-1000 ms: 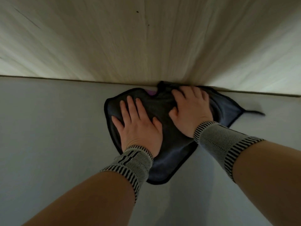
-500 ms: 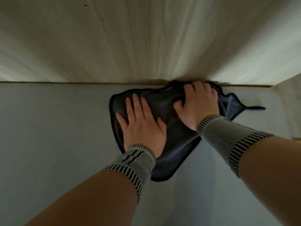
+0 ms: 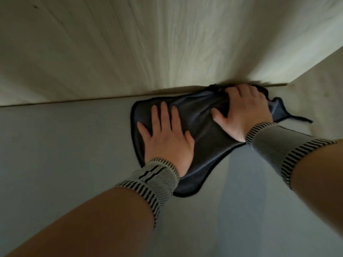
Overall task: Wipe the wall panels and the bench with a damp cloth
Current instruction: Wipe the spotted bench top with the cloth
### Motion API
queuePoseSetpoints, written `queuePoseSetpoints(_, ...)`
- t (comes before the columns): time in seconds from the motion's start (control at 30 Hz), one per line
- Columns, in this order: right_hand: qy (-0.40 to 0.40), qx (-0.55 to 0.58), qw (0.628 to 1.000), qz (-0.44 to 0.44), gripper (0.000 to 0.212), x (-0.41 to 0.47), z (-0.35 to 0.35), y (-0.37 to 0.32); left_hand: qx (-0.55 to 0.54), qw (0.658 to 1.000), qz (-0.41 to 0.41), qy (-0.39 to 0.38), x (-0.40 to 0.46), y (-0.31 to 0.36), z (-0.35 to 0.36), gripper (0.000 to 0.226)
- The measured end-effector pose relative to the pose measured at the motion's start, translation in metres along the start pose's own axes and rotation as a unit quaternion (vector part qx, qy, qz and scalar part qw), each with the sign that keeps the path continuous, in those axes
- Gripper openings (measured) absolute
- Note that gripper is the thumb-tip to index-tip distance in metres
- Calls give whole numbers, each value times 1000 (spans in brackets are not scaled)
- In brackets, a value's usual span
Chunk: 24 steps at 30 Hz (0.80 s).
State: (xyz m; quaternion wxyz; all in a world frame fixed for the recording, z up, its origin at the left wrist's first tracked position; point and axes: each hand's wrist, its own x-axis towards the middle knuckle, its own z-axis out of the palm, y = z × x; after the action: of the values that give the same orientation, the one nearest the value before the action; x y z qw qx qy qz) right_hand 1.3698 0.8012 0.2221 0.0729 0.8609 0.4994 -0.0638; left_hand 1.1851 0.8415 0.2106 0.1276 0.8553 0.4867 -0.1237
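Both hands flat, fingers spread: left hand (image 3: pixel 167 138) pins cloth (image 3: pixel 200 117) to tabletop (image 3: pixel 65 145); right hand (image 3: pixel 243 112) crowds it against wall panel (image 3: pixel 130 49), reaching seam.

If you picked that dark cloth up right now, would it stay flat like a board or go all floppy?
Probably floppy: the cloth already bunches into folds under the right hand, where it meets the wall panel. It likely slides easily, since it lies flat on the smooth grey bench under the left hand. Being damp, it may sag and feel a bit heavy.
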Motion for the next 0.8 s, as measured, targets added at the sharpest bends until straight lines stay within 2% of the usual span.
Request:
queuePoseSetpoints(0.07,6,12,1000,7,64,4,-2,-9,3,1000,4,2,4,16,2,73)
queuePoseSetpoints(0.13,12,34,995,-90,50,5,-3,-22,19,1000,0,2,4,21,4,74)
queuePoseSetpoints(0.2,13,54,979,-197,47,6,-3,-31,23,1000,-3,4,5,20,4,74)
queuePoseSetpoints(0.27,6,57,975,-214,50,8,-5,-26,20,1000,-4,2,4,21,3,74)
queuePoseSetpoints(0.33,-1,54,983,-175,54,9,-1,-7,30,1000,4,2,4,24,1,76)
queuePoseSetpoints(0.43,18,49,996,-72,63,3,5,35,45,998,39,-5,10,40,-3,76)
queuePoseSetpoints(0.57,18,59,998,31,68,-1,11,74,37,995,96,2,26,85,-3,75)
queuePoseSetpoints(0.73,16,107,972,210,79,1,22,85,59,984,169,-6,43,138,0,72)
queuePoseSetpoints(0.8,13,144,956,254,80,6,22,91,52,982,182,-2,49,151,1,71)
